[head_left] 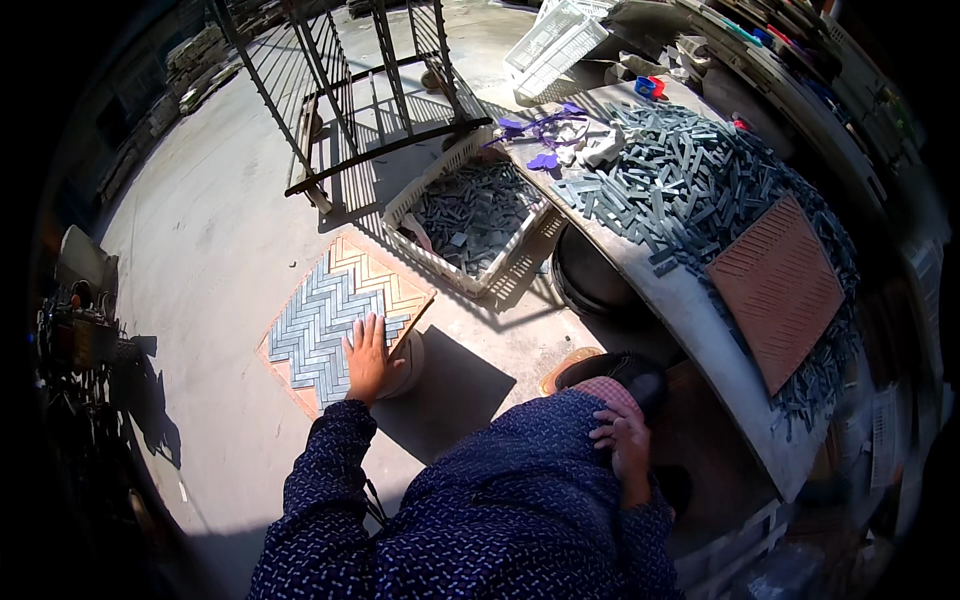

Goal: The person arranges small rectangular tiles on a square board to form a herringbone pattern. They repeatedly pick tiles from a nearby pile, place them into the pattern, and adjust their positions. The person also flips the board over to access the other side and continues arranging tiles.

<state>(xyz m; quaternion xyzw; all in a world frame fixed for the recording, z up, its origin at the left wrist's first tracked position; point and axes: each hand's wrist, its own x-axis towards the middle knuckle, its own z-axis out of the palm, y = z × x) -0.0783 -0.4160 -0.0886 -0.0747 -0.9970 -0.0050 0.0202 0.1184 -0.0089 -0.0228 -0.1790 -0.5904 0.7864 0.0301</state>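
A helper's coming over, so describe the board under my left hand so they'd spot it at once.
Start from the dark metal rack; on its near side sits a cream crate. Just left of and nearer than that crate is an orange board, under the left hand. Grey strips cover most of its herringbone pattern, while the other board, on the big heap, shows none.

Workshop with heaped tile strips (pixel 690 170)

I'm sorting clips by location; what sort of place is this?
Probably a sunlit tile-making workshop or yard: a heap of grey strips covers much of the table, more lie in a pale crate, and the left hand rests on a herringbone tile panel.
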